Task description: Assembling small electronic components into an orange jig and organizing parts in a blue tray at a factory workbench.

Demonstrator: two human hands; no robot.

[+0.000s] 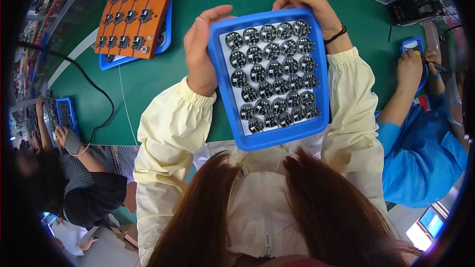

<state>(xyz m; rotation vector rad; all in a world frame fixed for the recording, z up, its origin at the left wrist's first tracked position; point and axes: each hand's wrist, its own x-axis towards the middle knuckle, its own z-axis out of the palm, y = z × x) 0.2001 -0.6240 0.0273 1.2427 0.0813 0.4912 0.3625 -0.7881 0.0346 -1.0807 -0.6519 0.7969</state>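
Both my hands hold a blue plastic tray point(324, 94) in front of me, over the front edge of the green table. My left hand point(200, 52) grips its left rim, the thumb up along the side. At the far right corner, my right hand point(311, 2) is wrapped around the rim; a dark band circles that wrist. Inside, round black circuit-board parts point(274, 69) sit in rows on a white liner. The undersides of the tray and some fingertips are hidden.
An orange fixture plate point(133, 22) with small black parts rests on another blue tray point(168, 24) at the far left. A black cable point(99, 89) crosses the green table point(168, 74). People work at both sides, with blue trays point(67, 111) near them.
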